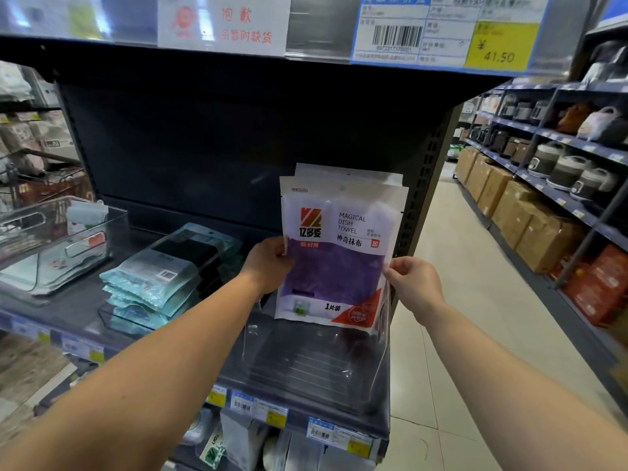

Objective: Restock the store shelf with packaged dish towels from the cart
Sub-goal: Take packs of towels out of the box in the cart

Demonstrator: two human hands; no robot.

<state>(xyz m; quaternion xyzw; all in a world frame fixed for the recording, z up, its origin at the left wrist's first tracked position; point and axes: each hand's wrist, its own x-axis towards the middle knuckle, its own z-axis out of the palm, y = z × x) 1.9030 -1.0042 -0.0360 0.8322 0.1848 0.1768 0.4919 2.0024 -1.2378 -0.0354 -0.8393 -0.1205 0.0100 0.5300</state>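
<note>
Over the clear bin (382,338) at the shelf's (163,294) right end, both hands are clamped on a stack of purple dish towel packs (334,253), left hand (268,263) at 9 o'clock, right hand (413,283) at 4 o'clock, packs held upright.

The dish towel packet (334,253) has a white top, a purple cloth panel, an orange-red striped logo and a red corner at its lower right. The stacked packets (163,280) beside it are pale teal and black. The shelf (238,137) is dark navy — its price tag (448,32) blue-edged white with a yellow patch. The cartons (516,212) across the aisle are brown.
</note>
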